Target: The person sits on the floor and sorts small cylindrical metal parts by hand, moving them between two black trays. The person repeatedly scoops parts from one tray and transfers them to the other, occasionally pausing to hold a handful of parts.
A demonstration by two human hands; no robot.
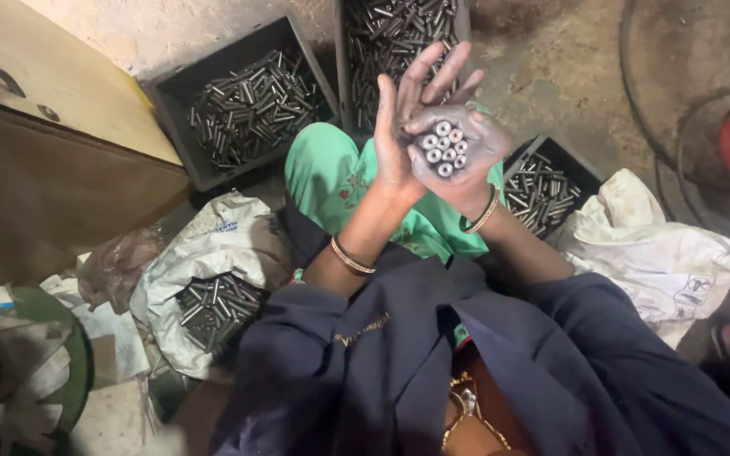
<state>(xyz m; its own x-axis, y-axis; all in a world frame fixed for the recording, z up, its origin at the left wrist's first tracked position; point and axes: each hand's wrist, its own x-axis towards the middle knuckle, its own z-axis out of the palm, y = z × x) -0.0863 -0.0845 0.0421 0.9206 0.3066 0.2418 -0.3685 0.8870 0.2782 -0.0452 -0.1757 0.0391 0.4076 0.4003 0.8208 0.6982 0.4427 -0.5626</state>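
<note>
A dusty concrete floor (pixel 551 76) is being occupied by dark bins (pixel 181 84) and white sacks (pixel 669 262); a bundle of metal tubes (pixel 444 149) is being clasped in the right hand (pixel 458 160), with the left hand (pixel 403 127) being pressed open-fingered alongside.

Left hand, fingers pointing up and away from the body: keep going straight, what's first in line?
Likely the dark tray of small metal tubes at the top centre. The left hand, pressed against the tube bundle in the right hand, has its fingers already overlapping it in the view. Height above it is unclear.
</note>
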